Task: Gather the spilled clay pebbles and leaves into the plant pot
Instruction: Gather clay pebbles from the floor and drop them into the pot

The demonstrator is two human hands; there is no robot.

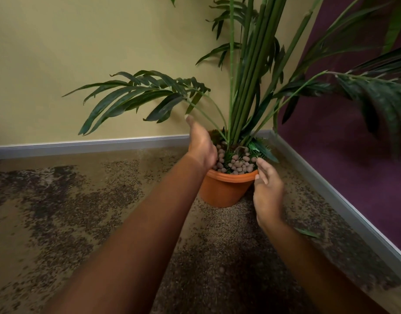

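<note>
Corner of a carpeted room, watched from my remote station: at far left the mottled brown carpet (58, 200) runs up to a yellow wall (81, 64), and I can pick out no loose pebbles on it, though its speckle could hide small ones. The person's left hand (201, 146) reaches over the near-left rim of the terracotta plant pot (222, 191), thumb raised towards a drooping frond (138, 96). Its fingers dip out of sight behind the palm onto the fill, so I cannot tell whether they hold anything or lie slack. The clay pebbles (238, 165) sit heaped inside the pot around the green stems (247, 87), level with the rim, with bits of greenery among them. The right hand (267, 191) rests against the pot's right side, fingers (261, 165) loose and nearly straight at the rim, gripping nothing. Just beyond that wrist one slim green leaf (307, 232) lies on the carpet, near the skirting of the purple wall (353, 155). I judge the gathering nearly finished: the pebbles look home, and that stray leaf is what I see left to collect.
</note>
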